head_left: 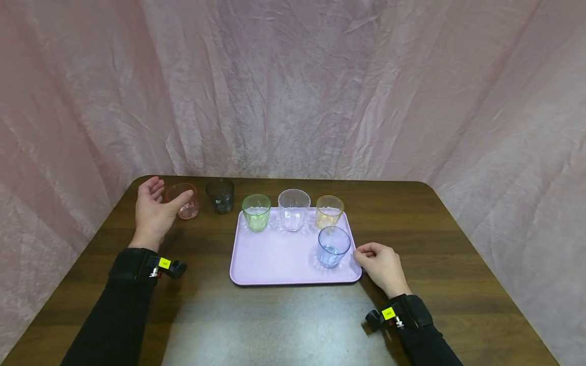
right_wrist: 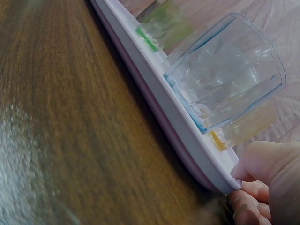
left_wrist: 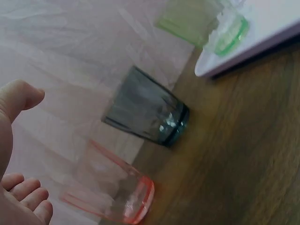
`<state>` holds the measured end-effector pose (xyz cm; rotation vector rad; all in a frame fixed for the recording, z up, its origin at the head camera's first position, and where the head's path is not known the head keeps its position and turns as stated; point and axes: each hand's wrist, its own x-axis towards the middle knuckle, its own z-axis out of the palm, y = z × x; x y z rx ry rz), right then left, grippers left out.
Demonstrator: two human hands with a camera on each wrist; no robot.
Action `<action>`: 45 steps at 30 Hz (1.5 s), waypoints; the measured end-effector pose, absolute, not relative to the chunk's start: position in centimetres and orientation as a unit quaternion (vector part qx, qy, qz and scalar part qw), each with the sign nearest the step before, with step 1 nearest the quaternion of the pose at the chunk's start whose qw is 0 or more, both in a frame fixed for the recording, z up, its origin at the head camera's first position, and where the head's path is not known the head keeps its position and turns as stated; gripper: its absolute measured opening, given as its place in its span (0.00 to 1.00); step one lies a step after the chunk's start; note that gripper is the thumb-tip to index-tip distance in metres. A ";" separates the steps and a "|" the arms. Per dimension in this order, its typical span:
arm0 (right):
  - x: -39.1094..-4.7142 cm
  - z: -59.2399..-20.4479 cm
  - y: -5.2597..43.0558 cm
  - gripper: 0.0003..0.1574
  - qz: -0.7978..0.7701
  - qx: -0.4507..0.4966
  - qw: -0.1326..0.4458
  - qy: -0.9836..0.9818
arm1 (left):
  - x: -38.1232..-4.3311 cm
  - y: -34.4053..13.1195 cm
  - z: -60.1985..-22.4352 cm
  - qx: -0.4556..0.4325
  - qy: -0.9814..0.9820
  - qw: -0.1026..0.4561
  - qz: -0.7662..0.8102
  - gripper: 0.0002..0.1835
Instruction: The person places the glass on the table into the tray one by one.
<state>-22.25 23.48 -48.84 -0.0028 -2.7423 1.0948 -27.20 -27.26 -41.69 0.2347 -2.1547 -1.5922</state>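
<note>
At the far left of the table my left hand (head_left: 154, 214) is held with thumb and fingers spread, nothing between them. A pinkish-red glass (head_left: 187, 206) stands just beyond that hand, partly behind the thumb in the head view. To its right is a dark grey glass (left_wrist: 150, 108). My right hand (head_left: 381, 267) pinches the right edge of a pale purple tray (head_left: 274, 259), thumb on the rim and fingers curled below it. Closest to that hand on the tray stands a blue glass (right_wrist: 229, 75).
Along the tray's back side stand a green glass (head_left: 256, 216), a clear glass (head_left: 294, 213) and a yellow glass (head_left: 328, 216). The brown wooden table (head_left: 439, 264) ends at a pinkish curtain (head_left: 293, 91) behind it. All the glasses are upright.
</note>
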 end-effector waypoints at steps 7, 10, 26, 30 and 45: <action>-22.3 -48.9 23.5 0.09 0.374 0.000 0.091 -0.923 | -28.2 -28.0 -43.1 0.094 -0.784 0.220 -0.573 0.53; -22.3 -49.0 23.5 0.09 0.374 -0.002 0.090 -0.923 | -28.6 -28.3 -43.7 0.096 -0.788 0.212 -0.570 0.54; -22.3 -49.1 23.5 0.09 0.376 -0.008 0.080 -0.923 | -30.1 -29.0 -46.5 0.111 -0.801 0.182 -0.559 0.59; -22.3 -49.1 23.4 0.09 0.376 -0.009 0.078 -0.923 | -30.4 -29.1 -47.1 0.110 -0.802 0.175 -0.560 0.59; -22.3 -48.9 23.5 0.08 0.374 -0.004 0.091 -0.923 | -30.9 -28.5 -47.9 0.096 -0.808 0.180 -0.553 0.49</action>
